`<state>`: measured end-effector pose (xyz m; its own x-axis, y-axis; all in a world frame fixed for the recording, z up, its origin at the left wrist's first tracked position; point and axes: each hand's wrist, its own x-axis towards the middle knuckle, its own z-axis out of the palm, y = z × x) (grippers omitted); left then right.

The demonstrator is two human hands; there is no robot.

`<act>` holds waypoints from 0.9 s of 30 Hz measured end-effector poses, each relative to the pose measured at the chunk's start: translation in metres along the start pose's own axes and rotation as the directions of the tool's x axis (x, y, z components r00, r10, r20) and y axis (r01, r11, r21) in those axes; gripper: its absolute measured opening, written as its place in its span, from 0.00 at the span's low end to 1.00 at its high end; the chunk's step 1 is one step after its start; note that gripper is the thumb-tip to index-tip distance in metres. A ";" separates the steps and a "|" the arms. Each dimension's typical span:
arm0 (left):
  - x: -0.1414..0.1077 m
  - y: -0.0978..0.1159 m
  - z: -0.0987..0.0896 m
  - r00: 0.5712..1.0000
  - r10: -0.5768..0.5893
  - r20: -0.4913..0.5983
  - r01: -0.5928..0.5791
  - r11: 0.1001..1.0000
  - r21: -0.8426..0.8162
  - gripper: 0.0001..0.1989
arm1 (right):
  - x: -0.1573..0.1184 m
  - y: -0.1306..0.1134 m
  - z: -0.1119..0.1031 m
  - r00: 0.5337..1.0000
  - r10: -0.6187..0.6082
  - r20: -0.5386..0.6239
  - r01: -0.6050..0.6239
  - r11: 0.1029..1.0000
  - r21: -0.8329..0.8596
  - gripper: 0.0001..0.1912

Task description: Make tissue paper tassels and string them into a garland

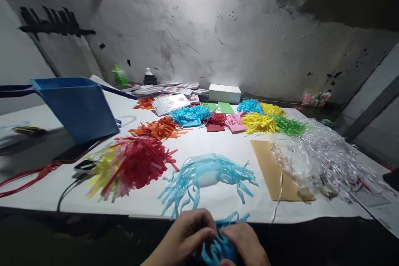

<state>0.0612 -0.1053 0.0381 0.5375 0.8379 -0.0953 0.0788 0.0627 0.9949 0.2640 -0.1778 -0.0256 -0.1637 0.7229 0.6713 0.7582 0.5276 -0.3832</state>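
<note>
Left hand (193, 235) and right hand (247, 243) were both curled around a blue tissue fringe bundle (220, 251), gripping it at the near edge of the white table (224, 143); some fingers were hidden. Main risk: thin strips tearing or tangling if the hands pulled unevenly. Second — the bundle sat at the edge, so a slack grip could have dropped it off. Just beyond lay a light-blue tissue fringe (208, 174), strips trailing toward the left hand, where a knuckle could have snagged them. Left: red tissue fringe (137, 160) beside yellow tissue fringe (101, 170), near a black cable (64, 193) — a tug there could have dragged both. Right: brown paper sheet (264, 166), partly under loose clear plastic (302, 158) that could slide.
</note>
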 end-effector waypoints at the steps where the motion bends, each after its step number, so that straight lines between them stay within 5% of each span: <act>1: -0.004 0.004 -0.018 0.996 0.015 -0.087 -0.014 1.000 0.016 0.16 | 0.004 0.004 0.003 0.999 0.034 -0.017 -0.034 0.999 -0.002 0.23; 3: -0.010 0.017 -0.059 0.941 0.083 -0.328 -0.063 0.996 0.069 0.18 | 0.017 0.013 0.009 0.998 0.055 -0.027 -0.056 0.998 -0.025 0.22; 6: -0.015 0.047 -0.125 0.743 0.238 -0.626 -0.098 0.963 0.250 0.19 | 0.054 0.028 0.021 1.000 -0.019 0.009 0.020 0.998 -0.052 0.25; 8: -0.012 0.069 -0.166 0.584 0.351 -0.732 -0.039 0.913 0.407 0.19 | 0.088 0.037 0.035 0.997 -0.060 0.049 0.063 0.996 -0.062 0.31; 10: -0.001 0.088 -0.204 0.496 0.481 -0.723 0.075 0.806 0.587 0.22 | 0.128 0.048 0.055 0.989 -0.063 0.132 0.072 0.995 -0.063 0.37; 14: 0.036 0.111 -0.265 0.515 0.607 -0.606 0.262 0.561 0.785 0.25 | 0.215 0.081 0.108 0.961 -0.013 0.275 0.039 0.995 -0.089 0.50; 16: 0.058 0.112 -0.280 0.550 0.614 -0.567 0.276 0.507 0.817 0.24 | 0.250 0.097 0.135 0.948 0.005 0.318 0.027 0.995 -0.096 0.45; 18: 0.078 0.104 -0.274 0.602 0.623 -0.500 0.254 0.443 0.859 0.21 | 0.270 0.105 0.154 0.928 -0.027 0.373 0.062 0.995 -0.082 0.28; 20: 0.093 0.085 -0.247 0.683 0.617 -0.391 0.178 0.379 0.908 0.22 | 0.273 0.105 0.162 0.909 -0.107 0.402 0.139 0.989 -0.053 0.09; 23: 0.107 0.040 -0.185 0.825 0.561 -0.066 -0.088 0.242 0.966 0.36 | 0.250 0.091 0.146 0.894 -0.260 0.364 0.288 0.958 -0.023 0.05; 24: 0.108 0.024 -0.164 0.832 0.551 0.059 -0.183 0.173 0.968 0.36 | 0.237 0.085 0.134 0.886 -0.311 0.344 0.338 0.941 -0.020 0.07; 27: 0.103 -0.019 -0.111 0.782 0.557 0.280 -0.376 0.064 0.924 0.14 | 0.187 0.070 0.092 0.839 -0.453 0.300 0.483 0.875 -0.028 0.16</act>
<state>0.0220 0.0400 0.0133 0.6993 0.5385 0.4702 0.5787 -0.8126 0.0699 0.2287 0.0353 0.0150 -0.6703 0.5012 0.5472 0.6023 0.7982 0.0066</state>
